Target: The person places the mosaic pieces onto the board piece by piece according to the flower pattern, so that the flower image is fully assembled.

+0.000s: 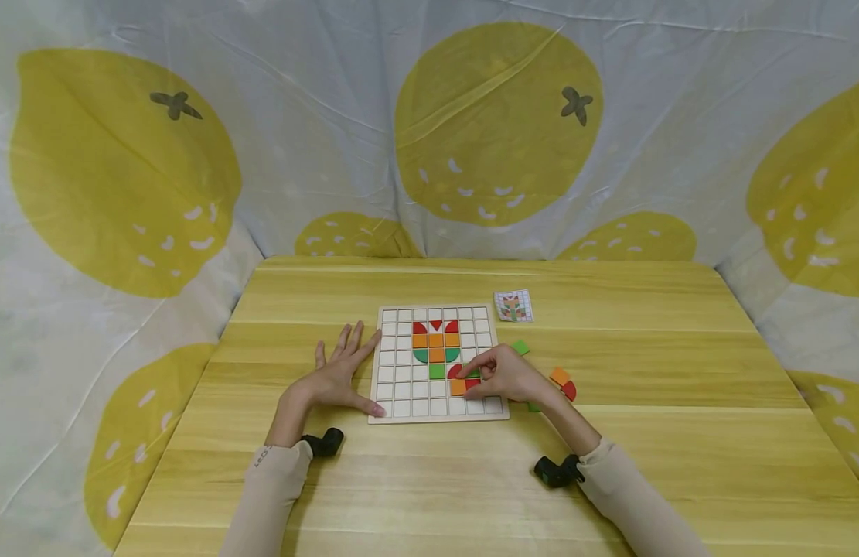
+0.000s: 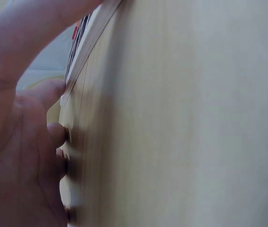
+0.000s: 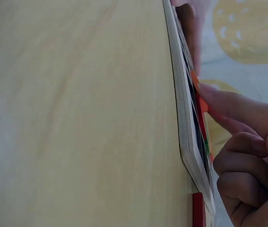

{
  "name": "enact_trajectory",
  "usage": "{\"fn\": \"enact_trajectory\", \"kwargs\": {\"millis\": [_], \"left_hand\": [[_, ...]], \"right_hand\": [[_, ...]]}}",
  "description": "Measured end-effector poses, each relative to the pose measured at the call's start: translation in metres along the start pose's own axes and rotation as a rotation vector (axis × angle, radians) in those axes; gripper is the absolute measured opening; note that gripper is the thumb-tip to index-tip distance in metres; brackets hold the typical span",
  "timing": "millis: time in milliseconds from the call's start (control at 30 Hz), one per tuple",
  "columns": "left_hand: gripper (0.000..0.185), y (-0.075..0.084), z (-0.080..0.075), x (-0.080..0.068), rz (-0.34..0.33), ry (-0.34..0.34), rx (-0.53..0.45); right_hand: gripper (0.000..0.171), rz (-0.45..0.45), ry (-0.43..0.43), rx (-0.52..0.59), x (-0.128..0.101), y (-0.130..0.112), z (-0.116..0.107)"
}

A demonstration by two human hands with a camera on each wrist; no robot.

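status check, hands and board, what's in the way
Left hand flat, steadying board edge. Right hand pinching orange tile onto the grid. Spare tiles lie right of board; nothing blocking.

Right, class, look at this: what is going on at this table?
A person is filling a white wooden grid board with coloured tiles. The right hand pinches an orange square tile on the lower rows. The left hand lies flat, bracing the board's left edge. A small pattern card lies behind the board.
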State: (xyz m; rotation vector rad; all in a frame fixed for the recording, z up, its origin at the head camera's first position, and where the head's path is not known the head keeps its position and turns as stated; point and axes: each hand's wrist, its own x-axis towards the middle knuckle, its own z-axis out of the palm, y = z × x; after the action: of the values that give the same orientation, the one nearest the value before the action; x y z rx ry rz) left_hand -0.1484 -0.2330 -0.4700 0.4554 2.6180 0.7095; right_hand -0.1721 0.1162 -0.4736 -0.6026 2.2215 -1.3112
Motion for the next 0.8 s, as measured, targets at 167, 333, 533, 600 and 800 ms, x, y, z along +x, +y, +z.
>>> {"fn": "enact_trajectory", "kwargs": {"millis": [167,333,533,600,800], "left_hand": [[0.138,-0.0018,0.0008,0.0008,-0.001,-0.005,0.007],[0.138,-0.0031,0.0014,0.0008,-0.004,-0.004,0.017],[0.139,-0.0030,0.0014,0.0002,-0.004,-0.003,0.009],[0.139,-0.0030,0.0015,0.0001,-0.003,-0.004,0.008],[0.138,-0.0027,0.0014,-0.0001,-0.002,-0.005,0.005]], "right_hand": [[0.023,-0.007,0.004,-0.020,0.0021,0.0013,0.0012],[0.022,0.001,0.013,-0.015,0.0033,0.0006,0.0023],[0.020,-0.007,0.008,-0.015,0.0046,0.0006,0.0039],[0.020,-0.009,0.004,-0.013,0.0050,0.0008,0.0040],[0.023,-0.006,0.035,-0.021,0.0006,0.0059,-0.0052]]}}
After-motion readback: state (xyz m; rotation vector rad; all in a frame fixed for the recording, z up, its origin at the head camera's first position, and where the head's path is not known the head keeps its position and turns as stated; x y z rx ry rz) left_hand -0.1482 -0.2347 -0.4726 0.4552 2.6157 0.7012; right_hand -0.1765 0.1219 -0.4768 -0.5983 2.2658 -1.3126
